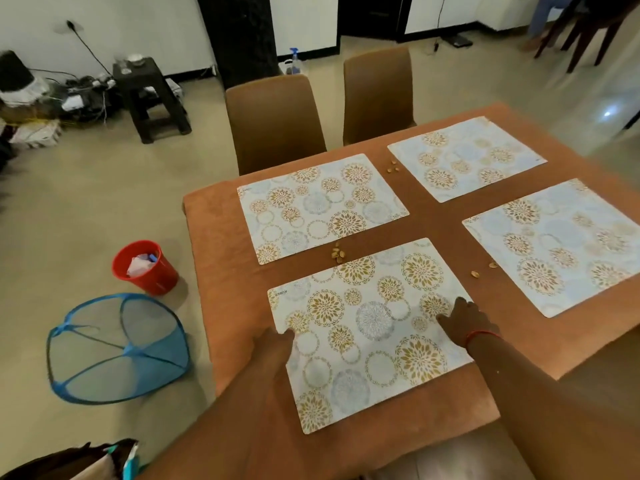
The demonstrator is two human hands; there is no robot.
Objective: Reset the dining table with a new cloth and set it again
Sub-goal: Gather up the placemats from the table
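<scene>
Tablecloth point(221, 237), rust-brown, spread over the bench beneath four floral placemats with nut shells point(337, 255) scattered between; nearest placemat point(370, 327) touched at its edges by left hand point(277, 344) and right hand point(464, 318), fingers flat; clearing judged barely begun, cloth change outstanding.

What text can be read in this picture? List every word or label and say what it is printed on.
"KUBER" (likely, letters turned sideways): printed at the far left corner of the nearest placemat, close to the left hand.
Small print at the far left corner of the far-left placemat: too blurred to read.
Spray bottle on the floor: no label legible.
Nothing else carries readable text.
</scene>
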